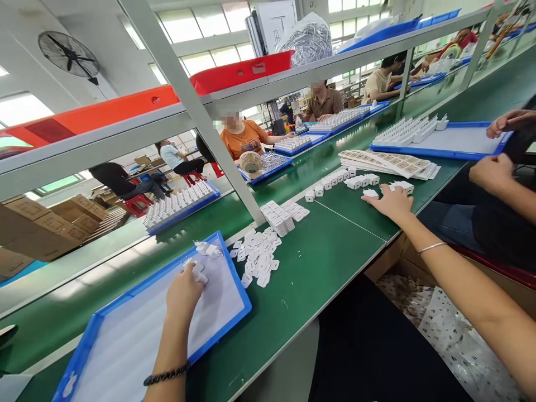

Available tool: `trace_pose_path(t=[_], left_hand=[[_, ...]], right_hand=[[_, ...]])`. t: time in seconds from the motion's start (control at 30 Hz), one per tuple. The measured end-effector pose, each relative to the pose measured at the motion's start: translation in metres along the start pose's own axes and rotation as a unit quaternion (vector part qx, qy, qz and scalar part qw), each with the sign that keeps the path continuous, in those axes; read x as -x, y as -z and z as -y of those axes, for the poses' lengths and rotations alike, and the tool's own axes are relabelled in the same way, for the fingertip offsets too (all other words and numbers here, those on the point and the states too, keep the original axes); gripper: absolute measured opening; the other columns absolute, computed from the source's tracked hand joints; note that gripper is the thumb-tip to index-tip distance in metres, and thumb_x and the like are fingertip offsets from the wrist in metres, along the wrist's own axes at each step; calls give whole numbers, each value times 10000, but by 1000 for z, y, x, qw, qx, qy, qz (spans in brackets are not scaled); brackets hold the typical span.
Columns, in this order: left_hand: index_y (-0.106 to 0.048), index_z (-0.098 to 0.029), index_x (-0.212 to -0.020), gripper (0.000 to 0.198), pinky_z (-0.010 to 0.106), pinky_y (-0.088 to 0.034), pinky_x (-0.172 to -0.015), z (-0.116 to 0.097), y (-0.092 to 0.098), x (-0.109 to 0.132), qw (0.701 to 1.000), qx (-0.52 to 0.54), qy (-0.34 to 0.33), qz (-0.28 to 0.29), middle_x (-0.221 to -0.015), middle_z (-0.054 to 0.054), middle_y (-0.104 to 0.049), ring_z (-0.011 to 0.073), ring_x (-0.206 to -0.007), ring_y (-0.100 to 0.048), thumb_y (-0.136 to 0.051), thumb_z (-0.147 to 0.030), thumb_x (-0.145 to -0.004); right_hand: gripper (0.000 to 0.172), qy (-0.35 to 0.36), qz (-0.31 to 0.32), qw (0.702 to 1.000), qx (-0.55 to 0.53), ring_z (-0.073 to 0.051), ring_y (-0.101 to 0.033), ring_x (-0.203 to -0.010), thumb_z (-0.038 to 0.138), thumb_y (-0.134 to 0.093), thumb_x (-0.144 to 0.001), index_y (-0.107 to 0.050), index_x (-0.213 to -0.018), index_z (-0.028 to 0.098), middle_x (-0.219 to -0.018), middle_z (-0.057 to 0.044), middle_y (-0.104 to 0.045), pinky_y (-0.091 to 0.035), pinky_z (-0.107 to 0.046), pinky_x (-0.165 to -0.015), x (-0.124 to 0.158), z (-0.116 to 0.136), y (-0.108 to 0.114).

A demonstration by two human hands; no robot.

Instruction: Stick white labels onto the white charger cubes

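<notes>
My left hand [184, 290] is closed around a white plastic piece [200, 273], which looks like a charger housing, low over the blue-rimmed tray [247, 301]. Beside it, near the tray's far corner, lie white plug adapters [209, 249] with pins. My right hand [393, 202] reaches across the green bench with fingers spread over white charger blocks [402, 187]. One block [371, 194] sits by its fingertips; whether it is gripped is hard to see. Further blocks [362, 181] stand in a row close by.
Loose white flat covers [259, 257] lie in a heap right of the tray, near a neat stack of them [278, 218]. Label sheets [387, 163] lie behind my right hand. A co-worker's hands [494, 173] are at the right, by another tray [456, 137]. A slanting frame post [226, 151] rises from the bench.
</notes>
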State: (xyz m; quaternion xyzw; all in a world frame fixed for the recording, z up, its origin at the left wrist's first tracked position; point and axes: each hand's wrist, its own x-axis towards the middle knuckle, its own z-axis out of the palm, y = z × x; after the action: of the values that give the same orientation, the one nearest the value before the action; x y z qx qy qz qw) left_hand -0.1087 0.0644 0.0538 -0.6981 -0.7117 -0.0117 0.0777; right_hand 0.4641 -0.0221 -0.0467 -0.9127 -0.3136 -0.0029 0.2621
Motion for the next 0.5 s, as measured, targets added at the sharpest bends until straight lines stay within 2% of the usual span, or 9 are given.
trace_pose_path(t=[0.13,0.23,0.33,0.4,0.5], left_hand=[[-464,-119,-1480,574,509,-561,-905,0,3,12,999,5,16,-30,-1428,223,-556,426,-1230,-608,-448,-231,-918],[-472,-121,-1476,545,525,-529,-1006,-2,5,20,999,12,8,-51,-1433,207,-547,420,-1312,-544,-441,-254,-948],[-502,-113,-1453,522,530,-521,-1035,-4,4,21,999,30,-7,-45,-1441,203,-548,412,-1327,-535,-455,-272,-958],[-520,-114,-1440,514,534,-527,-1028,-2,2,20,998,43,-15,-38,-1447,202,-551,415,-1319,-541,-456,-296,-964],[-543,-121,-1422,509,540,-537,-1008,1,-4,16,998,52,-21,-35,-1440,204,-561,421,-1300,-554,-460,-333,-966]], right_hand=[[581,6,-12,999,34,-442,-514,-1243,486,-503,-930,-572,-1398,149,-1340,-294,-550,-388,-559,-971,-3,2,-2],[577,19,-35,998,56,-450,-456,-1290,437,-534,-912,-560,-1388,113,-1362,-300,-531,-359,-575,-998,-1,1,-2],[672,29,-62,995,71,-466,-262,-1435,530,-563,-899,-512,-1431,123,-1553,-285,-343,-270,-608,-1083,-2,-3,1],[798,14,-60,996,72,-492,-197,-1463,664,-549,-877,-468,-1477,143,-1612,-277,-239,-275,-631,-1077,-8,-7,4],[943,-22,-21,998,61,-513,-384,-1361,802,-483,-841,-453,-1491,119,-1509,-323,-377,-378,-618,-999,-20,-11,9]])
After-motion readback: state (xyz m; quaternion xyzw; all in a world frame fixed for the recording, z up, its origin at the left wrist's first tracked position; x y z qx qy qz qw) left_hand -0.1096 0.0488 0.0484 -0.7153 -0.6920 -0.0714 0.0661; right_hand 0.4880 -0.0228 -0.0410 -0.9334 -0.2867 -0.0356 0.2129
